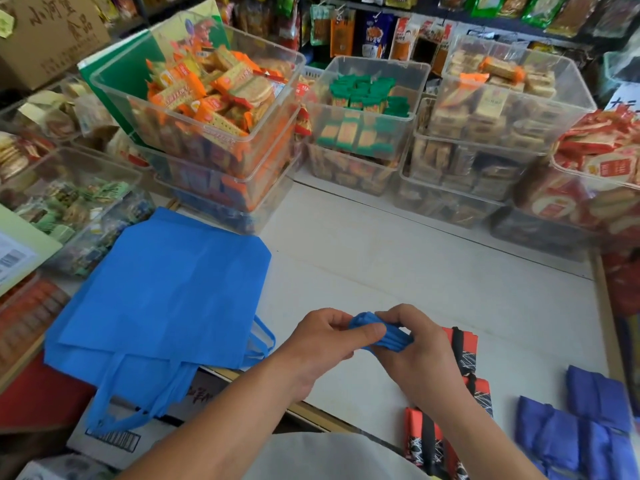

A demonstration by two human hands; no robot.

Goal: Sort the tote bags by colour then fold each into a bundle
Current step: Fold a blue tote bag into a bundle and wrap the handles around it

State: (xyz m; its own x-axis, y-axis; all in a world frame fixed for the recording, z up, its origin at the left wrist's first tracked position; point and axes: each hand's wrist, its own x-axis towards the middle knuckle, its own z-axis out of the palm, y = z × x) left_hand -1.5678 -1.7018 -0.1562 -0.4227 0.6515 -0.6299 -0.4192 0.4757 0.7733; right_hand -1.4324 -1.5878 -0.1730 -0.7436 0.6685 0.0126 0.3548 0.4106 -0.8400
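**Blue bag going into a bundle, flat blue pile waiting**

The person is holding a blue bundle (377, 332) in the air just above the near edge of the desk (381, 258). The left hand (322, 344) and the right hand (419, 355) are both gripping it. The fingers (398, 314) of both hands are curling round the cloth and clamping it from either end, the left thumb pressing on top. The bundle is looking tight and nearly finished, though whether it is tucked shut is hidden by the hands.

Sorting is looking done, judging by the layout, since the colours are lying in separate groups. Three red bundles (427, 441) with black straps are sitting near the right forearm, already folded. The navy bundles (568, 441) are lying further right, also folded. What is remaining is the blue group. A pile of flat blue bags (162, 292) is lying on the left, hanging over the desk's edge with handles dangling above a carton (114, 441). How many bags are in that pile cannot be told.

Clear bins (221, 109) of packed snacks are crowding the back and left of the desk, and one stack is touching the far corner of the blue pile. The middle of the desk is showing bare white surface for folding. The nearest red bundle is lying just beside the right hand, so a careless set-down may be mixing the colours.
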